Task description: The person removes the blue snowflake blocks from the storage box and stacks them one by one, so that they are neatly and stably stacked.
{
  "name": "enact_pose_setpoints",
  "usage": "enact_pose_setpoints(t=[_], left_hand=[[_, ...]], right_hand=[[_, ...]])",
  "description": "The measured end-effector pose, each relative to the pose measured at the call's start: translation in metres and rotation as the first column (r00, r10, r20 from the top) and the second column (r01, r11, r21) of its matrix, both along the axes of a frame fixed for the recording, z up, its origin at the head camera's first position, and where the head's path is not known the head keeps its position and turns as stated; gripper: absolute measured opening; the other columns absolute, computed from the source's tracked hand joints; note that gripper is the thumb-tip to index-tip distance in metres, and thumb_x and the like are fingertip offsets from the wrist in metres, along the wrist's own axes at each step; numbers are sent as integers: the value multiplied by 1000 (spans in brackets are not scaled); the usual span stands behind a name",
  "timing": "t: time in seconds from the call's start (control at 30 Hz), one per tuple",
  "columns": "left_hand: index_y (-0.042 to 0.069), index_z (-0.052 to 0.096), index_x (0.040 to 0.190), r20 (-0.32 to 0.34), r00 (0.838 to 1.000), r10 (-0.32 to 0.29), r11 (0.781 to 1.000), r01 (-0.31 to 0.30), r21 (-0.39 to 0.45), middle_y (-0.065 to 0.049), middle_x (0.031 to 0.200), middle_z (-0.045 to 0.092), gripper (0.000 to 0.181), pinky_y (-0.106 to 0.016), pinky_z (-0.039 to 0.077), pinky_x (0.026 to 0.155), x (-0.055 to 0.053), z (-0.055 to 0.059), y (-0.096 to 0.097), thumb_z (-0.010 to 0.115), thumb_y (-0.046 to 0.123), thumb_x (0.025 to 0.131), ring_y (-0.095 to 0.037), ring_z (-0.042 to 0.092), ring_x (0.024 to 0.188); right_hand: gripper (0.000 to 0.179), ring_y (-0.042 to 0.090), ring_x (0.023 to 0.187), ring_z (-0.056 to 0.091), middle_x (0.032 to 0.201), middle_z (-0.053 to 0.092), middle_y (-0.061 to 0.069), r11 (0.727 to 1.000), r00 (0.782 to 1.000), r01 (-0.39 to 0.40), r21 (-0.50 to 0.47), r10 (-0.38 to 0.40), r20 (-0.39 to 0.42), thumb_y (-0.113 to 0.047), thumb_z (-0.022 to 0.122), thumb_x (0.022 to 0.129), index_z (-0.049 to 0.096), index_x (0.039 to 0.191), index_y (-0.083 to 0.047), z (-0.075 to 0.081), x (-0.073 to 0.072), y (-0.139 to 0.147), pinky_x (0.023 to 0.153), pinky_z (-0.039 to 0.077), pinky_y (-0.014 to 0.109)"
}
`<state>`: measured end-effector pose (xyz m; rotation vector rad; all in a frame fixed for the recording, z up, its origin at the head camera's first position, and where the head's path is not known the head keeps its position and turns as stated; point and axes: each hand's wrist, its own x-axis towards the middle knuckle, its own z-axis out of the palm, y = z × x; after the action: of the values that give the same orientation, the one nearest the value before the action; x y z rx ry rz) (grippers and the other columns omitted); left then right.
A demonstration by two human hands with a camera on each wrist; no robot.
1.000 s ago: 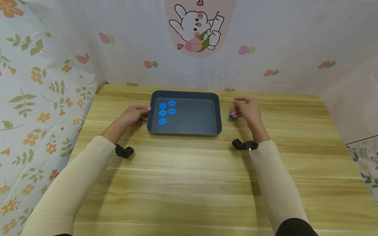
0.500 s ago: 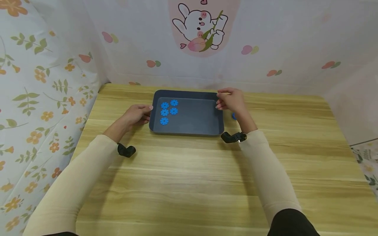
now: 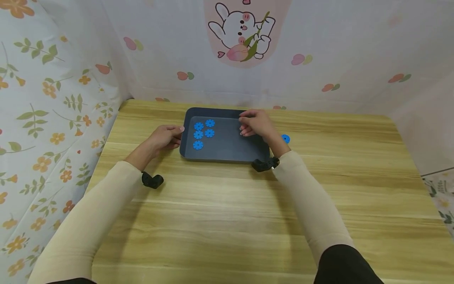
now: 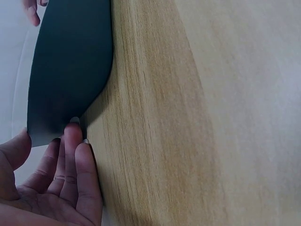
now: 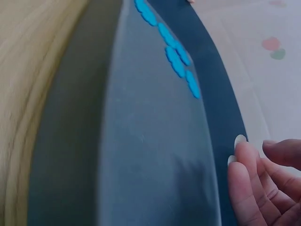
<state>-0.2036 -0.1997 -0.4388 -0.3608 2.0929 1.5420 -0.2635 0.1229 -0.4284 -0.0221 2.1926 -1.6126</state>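
In the head view, a dark grey rectangular tray (image 3: 227, 148) holds several blue notched discs (image 3: 198, 134) grouped at its left side. My left hand (image 3: 163, 138) is at the tray's left end, thumb on the rim and fingers against the outer wall. The left wrist view shows that hand's fingertips (image 4: 73, 129) at the tray's corner. My right hand (image 3: 257, 124) is over the right half of the tray, its fingers loosely bent; no disc shows between thumb and fingers in the right wrist view. Another blue disc (image 3: 285, 139) lies on the table right of the tray.
The wood-grain table (image 3: 213, 221) reaches back to a white printed curtain (image 3: 319, 47) close behind the tray. A floral cloth (image 3: 53, 118) hangs at the left. Black camera mounts (image 3: 152, 180) sit on both wrists.
My right hand has moved left from beside the disc on the table to over the tray, uncovering that disc. The left hand stays at the tray's left end. The head view shifts slightly.
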Motion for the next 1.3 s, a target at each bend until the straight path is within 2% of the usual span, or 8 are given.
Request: enact_pose_setpoints(t=[0.2,0.27,0.33,0.43,0.53,0.83,1.1,1.3], left_hand=[[7,46,144,21,1000,-5,1000,5,2,-8,115,55,50,-26,51,83,-1,0,-1,46,36,104,-13,57,90],[6,45,144,30,1000,-6,1000,6,8,-10,117,55,49,-27,51,85,2,9,2,46,34,104,-14,57,90],[5,44,145,35,999,-8,1000,8,10,-11,118,55,49,-28,51,86,2,10,2,45,32,105,-14,57,90],[5,44,145,28,1000,-9,1000,9,14,-11,118,56,49,-26,51,84,1,8,1,46,33,104,-13,57,88],[7,44,145,22,1000,-4,1000,4,17,-9,118,56,51,-25,51,82,-3,-1,-1,46,36,104,-12,57,88],[4,43,145,37,999,-10,1000,9,20,-12,117,54,48,-30,50,88,5,17,3,44,30,105,-14,56,90],[8,47,143,18,1000,-6,1000,6,12,-5,112,57,51,-23,51,80,1,1,-2,48,39,103,-9,57,86],[7,49,140,2,1000,5,1000,-5,4,-2,106,59,50,-20,52,76,0,-2,-1,49,39,102,-9,58,85]], right_hand=[[35,16,54,66,68,65,7,998,998,-61,34,61,26,-16,62,97,60,129,-4,-6,1,-17,65,59,40],[34,16,54,66,68,66,7,997,997,-75,35,74,30,-17,62,97,61,129,-5,-8,1,-22,63,59,38],[34,16,54,66,68,66,7,996,996,-88,32,87,32,-17,63,96,62,128,-5,-10,2,-27,61,59,37],[33,16,54,66,69,66,8,995,994,-100,15,100,42,-16,63,96,62,128,-5,-11,4,-34,60,59,36],[33,16,53,66,69,67,9,994,992,-108,3,108,63,-15,63,96,62,127,-5,-13,4,-41,59,58,35],[29,15,50,63,68,66,9,993,987,-117,-16,118,111,-15,63,96,64,124,-7,-20,8,-61,54,57,32],[26,14,47,61,65,65,8,991,985,-132,-4,132,114,-13,62,96,65,121,-7,-25,12,-74,49,55,31],[27,13,45,59,62,63,7,991,985,-130,35,125,119,-13,64,95,65,121,-6,-28,13,-79,47,53,28]])
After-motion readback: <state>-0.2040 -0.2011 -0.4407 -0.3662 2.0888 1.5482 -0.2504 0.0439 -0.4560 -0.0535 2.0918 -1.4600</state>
